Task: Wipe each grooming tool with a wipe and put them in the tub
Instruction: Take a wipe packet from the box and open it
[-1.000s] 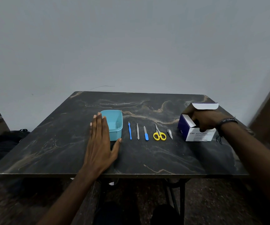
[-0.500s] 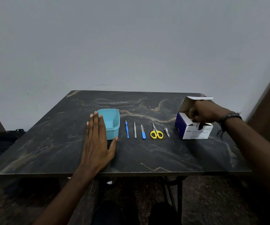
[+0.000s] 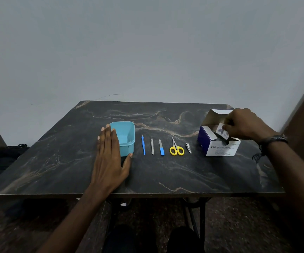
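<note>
Marbled dark tabletop (image 3: 165, 172); left hand (image 3: 109, 159) flat, right fingers (image 3: 226, 127) pinching a foil wipe packet (image 3: 222, 132).

A dark marbled table (image 3: 165, 172) stands against a plain grey wall (image 3: 147, 52).

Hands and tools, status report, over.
Left hand flat by tub. Right hand pulling wipe from box. Five tools unwiped. Nothing blocking.

One head-worn wide-angle view looks forward and down over the surface (image 3: 165, 170), which fills the middle of the frame. A wall fills the upper half; floor shows along the bottom. Both forearms enter from the lower corners, close to the lens.
</note>
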The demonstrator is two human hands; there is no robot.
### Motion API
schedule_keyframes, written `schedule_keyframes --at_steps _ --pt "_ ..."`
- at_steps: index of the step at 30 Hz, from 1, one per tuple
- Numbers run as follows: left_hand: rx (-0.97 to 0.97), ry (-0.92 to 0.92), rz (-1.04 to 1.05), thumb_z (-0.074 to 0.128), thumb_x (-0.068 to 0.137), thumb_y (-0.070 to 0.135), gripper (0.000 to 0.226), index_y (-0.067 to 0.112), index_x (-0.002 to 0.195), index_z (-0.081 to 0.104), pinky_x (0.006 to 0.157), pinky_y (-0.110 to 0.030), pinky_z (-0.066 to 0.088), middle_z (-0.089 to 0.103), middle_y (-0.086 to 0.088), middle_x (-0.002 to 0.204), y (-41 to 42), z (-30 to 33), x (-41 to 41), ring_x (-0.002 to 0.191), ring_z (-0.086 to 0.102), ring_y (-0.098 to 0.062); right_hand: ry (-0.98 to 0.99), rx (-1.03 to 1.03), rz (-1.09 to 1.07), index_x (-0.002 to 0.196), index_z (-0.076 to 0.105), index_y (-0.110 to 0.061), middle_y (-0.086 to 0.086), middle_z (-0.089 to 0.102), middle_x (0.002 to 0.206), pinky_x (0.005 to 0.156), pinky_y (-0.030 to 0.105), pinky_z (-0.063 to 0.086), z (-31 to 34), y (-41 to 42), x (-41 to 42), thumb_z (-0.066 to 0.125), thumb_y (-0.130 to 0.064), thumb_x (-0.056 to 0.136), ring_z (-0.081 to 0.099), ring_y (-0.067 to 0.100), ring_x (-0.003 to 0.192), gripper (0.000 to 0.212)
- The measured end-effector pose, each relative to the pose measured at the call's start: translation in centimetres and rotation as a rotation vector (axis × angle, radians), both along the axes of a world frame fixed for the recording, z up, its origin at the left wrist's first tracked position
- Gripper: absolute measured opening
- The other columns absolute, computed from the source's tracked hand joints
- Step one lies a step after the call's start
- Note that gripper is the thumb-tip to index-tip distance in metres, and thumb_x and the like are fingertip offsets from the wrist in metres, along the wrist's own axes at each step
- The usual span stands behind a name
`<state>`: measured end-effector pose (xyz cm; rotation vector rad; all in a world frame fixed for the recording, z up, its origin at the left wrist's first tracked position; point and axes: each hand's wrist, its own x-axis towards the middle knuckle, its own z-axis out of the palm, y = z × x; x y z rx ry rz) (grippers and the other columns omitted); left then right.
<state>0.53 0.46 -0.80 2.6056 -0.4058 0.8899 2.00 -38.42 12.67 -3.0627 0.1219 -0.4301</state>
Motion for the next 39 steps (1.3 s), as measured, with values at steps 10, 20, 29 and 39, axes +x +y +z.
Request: schedule_keyframes --at_steps 10,20,29,39 --pt "0.002 0.008 -0.004 0.037 0.089 0.050 0.086 0.004 0.151 -0.002 0.121 -0.047 0.006 0.000 -0.018 0.161 0.0 0.1 0.0 0.149 -0.003 -0.029 -0.004 0.072 0.064 0.083 0.073 -0.022 0.003 0.070 0.082 0.065 0.035 0.049 1.8 1.6 -4.5 0.065 -0.020 0.085 0.060 0.027 0.077 0.009" --pt "0.002 0.008 -0.011 0.038 0.089 0.050 0.086 0.001 0.151 0.004 0.120 -0.050 0.011 0.003 -0.019 0.161 -0.1 0.1 -0.1 0.149 -0.001 -0.030 -0.084 0.463 0.339 0.088 0.068 -0.018 0.002 0.067 0.073 0.064 0.038 0.054 -1.0 5.8 -2.7 0.064 -0.014 0.090 0.066 0.017 0.053 0.006" --pt "-0.036 -0.078 -0.087 0.045 0.090 0.040 0.078 -0.004 0.149 0.018 0.119 -0.053 0.016 0.014 -0.021 0.159 -0.2 0.5 -0.5 0.149 0.006 -0.032 -0.088 0.854 0.478 0.077 0.071 -0.006 0.002 0.072 0.090 0.069 0.028 0.060 -4.8 11.2 3.2 0.059 0.014 0.081 0.072 0.026 0.084 0.024" --pt "-0.317 -0.286 -0.348 0.066 0.086 0.012 0.040 -0.001 0.123 0.059 0.099 -0.027 0.048 0.064 -0.013 0.126 -7.5 6.2 1.1 0.117 0.061 -0.021 -0.230 1.028 0.503 0.083 0.075 -0.011 -0.004 0.074 0.086 0.068 0.023 0.054 -5.3 13.7 8.5 0.072 -0.011 0.083 0.069 0.005 0.076 0.002"
